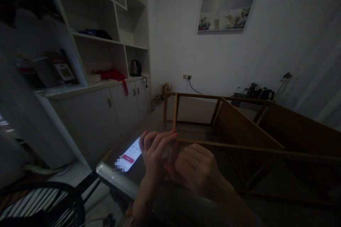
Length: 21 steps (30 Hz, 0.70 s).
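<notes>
My left hand (153, 150) is raised in front of me with its fingers curled, the fingertips pinched against a small pale object I cannot make out. My right hand (195, 172), with a ring on one finger, is closed beside it, and the two hands touch. Both hover over a dark table (149, 122). A lit phone (130, 156) lies on the table just left of my left hand. A wooden furniture frame (239, 127) lies on its side behind the hands.
White cabinets and open shelves (106, 106) run along the left wall, with a kettle (135, 67) and red cloth (112, 75) on the counter. A black fan guard (39, 204) sits at bottom left. A picture (226, 3) hangs on the far wall.
</notes>
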Tool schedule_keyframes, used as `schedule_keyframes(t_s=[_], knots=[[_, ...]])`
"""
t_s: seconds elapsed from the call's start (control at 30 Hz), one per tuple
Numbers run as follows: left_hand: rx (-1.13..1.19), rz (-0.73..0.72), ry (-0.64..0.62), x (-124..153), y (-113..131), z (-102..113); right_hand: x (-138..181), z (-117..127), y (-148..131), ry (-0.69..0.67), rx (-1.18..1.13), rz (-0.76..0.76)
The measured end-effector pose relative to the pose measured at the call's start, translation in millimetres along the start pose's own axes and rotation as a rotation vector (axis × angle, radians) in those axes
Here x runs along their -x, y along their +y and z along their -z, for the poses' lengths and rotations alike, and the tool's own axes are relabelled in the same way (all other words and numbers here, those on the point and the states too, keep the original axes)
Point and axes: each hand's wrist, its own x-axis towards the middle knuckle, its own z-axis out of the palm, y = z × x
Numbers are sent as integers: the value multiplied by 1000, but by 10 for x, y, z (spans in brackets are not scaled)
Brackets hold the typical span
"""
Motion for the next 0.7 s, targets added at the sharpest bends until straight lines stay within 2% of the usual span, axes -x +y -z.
schedule_keyframes(t_s=[0.23,0.7], knots=[[40,51,-4,8,33,10,28,-76,-156,80,111,-129],[47,41,-23,-5,50,43,41,-131,-304,88,101,-318]])
